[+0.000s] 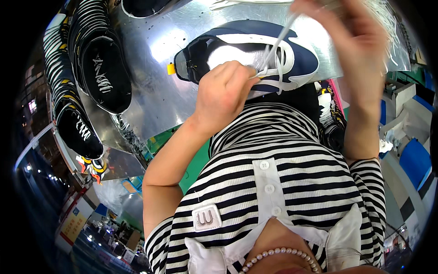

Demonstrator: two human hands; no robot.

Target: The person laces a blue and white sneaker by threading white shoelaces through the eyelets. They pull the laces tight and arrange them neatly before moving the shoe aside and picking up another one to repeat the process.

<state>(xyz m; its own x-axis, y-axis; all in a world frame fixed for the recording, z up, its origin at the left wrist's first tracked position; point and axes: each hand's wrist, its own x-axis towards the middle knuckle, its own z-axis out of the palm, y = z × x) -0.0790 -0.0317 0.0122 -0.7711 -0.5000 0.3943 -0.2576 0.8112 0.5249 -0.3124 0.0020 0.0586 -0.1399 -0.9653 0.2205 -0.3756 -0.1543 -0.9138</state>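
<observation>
A navy and white sneaker (pixel 299 59) lies on the metal table in front of me, its toe to the right and its heel with a yellow pull tab to the left. White filling shows inside its opening. My left hand (pixel 226 89) is closed at the near edge of the opening, pinching a white shoelace (pixel 279 43) by the eyelets. From there the lace runs slack over the shoe's front and up toward the right. Above the toe, my right hand (pixel 349 29) is raised and smeared by motion; the lace leads to its fingers.
Rows of nested dark shoes (pixel 107 75) stand at the left on the metal table (pixel 153 98). White laces (pixel 246 3) lie along the far edge, and more hang at the far right. Other shoes (pixel 331 112) sit below the table's near edge.
</observation>
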